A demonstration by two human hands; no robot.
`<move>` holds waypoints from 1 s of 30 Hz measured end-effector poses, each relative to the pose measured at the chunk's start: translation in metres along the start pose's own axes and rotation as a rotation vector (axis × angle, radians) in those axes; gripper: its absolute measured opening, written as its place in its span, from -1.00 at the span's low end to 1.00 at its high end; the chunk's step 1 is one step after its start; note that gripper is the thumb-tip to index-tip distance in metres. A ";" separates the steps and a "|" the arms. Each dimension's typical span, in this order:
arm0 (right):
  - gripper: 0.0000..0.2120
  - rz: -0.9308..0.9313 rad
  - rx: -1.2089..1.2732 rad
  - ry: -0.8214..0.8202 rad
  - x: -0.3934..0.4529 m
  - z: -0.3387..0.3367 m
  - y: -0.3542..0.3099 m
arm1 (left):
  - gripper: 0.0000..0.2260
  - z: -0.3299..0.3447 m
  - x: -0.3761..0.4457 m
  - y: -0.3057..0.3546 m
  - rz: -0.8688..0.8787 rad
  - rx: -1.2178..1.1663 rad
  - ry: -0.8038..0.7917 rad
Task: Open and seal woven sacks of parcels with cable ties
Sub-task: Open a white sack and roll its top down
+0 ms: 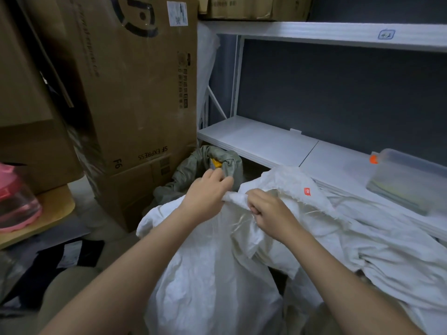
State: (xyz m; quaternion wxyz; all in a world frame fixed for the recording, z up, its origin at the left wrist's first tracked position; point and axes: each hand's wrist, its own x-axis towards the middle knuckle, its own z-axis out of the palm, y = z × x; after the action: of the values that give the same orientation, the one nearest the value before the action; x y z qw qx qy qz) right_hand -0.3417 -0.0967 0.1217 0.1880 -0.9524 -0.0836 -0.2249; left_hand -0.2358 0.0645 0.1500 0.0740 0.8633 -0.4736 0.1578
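Two hands (208,189) (268,211) gripping white woven sack (205,274), white shelf (261,139), cardboard boxes (135,93)

Two bare forearms run up from the near edge to the middle of the view, each ending in a hand: the left hand (205,192) and the right hand (268,211). No sleeve shows on either arm as far as the near edge. No glove, ring, watch or band shows on the wrists or on the fingers in view. At the near left, a rounded khaki shape may be a trouser knee (70,281); it is too blurred to tell.
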 end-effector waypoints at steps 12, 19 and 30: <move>-0.82 0.367 0.219 0.039 -0.017 0.012 0.001 | -0.30 0.032 -0.014 0.000 0.029 -0.251 -0.349; -0.65 0.379 0.200 -0.239 -0.022 0.016 -0.005 | -0.84 0.045 -0.019 -0.008 0.121 -0.287 -0.170; -0.79 0.545 0.539 -0.187 -0.003 0.023 0.003 | -0.59 0.055 -0.044 -0.004 -0.123 -0.255 -0.107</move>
State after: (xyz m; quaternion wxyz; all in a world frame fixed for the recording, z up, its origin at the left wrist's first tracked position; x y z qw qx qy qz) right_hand -0.3350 -0.0907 0.1003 0.4759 -0.8725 0.0995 -0.0490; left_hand -0.2429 0.0863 0.0831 0.1675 0.8815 -0.4391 0.0452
